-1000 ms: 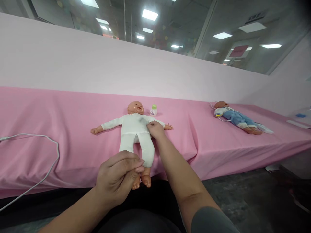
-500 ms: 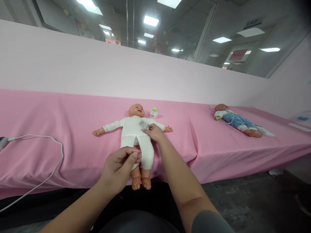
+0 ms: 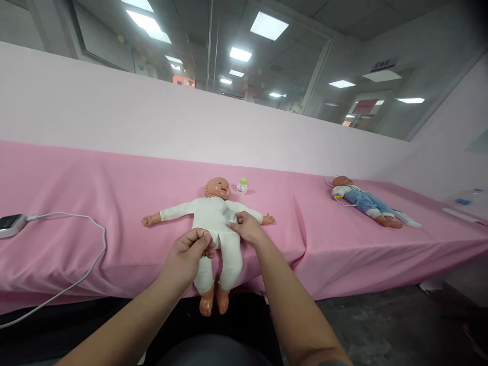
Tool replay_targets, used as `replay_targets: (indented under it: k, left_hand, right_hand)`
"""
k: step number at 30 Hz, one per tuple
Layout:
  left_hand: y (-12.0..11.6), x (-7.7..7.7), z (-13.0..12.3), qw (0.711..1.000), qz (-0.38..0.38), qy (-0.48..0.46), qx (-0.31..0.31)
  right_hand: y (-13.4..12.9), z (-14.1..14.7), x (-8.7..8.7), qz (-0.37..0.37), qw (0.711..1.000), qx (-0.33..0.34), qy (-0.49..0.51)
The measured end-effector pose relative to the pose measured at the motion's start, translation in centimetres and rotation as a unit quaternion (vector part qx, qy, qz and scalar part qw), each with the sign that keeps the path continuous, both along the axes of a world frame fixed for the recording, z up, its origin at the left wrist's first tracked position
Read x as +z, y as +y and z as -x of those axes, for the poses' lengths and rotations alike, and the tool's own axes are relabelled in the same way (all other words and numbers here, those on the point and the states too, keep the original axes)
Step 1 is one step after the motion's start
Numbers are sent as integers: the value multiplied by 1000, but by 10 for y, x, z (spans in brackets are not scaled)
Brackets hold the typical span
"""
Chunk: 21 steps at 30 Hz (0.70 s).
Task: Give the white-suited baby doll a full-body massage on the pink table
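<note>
A baby doll in a white suit lies on its back on the pink cloth-covered table, arms spread, bare feet hanging over the near edge. My left hand pinches the white cloth at the doll's waist on its left side. At the hem of the top, on the other side of the waist, my right hand pinches the fabric too. A small bottle with a green cap stands just right of the doll's head.
A second doll in blue trousers lies further right on the table. A white cable loops from a small device at the left edge. A pale pink wall rises behind the table. Dark floor lies to the right.
My left hand has moved up from the doll's lower leg to its waist. My right hand slid down from the chest to the hem. The view has tilted a little.
</note>
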<state>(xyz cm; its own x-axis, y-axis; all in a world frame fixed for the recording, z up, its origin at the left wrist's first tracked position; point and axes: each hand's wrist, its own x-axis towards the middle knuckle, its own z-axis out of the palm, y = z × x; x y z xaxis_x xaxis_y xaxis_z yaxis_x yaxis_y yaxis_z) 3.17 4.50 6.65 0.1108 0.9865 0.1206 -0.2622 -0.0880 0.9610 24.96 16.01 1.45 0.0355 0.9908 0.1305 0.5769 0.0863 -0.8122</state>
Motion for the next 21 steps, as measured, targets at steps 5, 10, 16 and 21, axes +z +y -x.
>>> replay_targets:
  k: [5,10,16,21]
  left_hand:
    - [28,-3,4,993,-64,90,41]
    - [99,16,6,966,-106,208,115]
    - [195,32,-11,943,-89,272,171]
    - [255,16,-31,962,-60,199,177]
  right_hand:
    - [-6,-3,0,-13,1000,6,-23]
    - [16,-16,26,25,996,58,-70]
    - [82,-12,50,-54,996,-59,-48]
    - [139,7,39,7,988,-14,151]
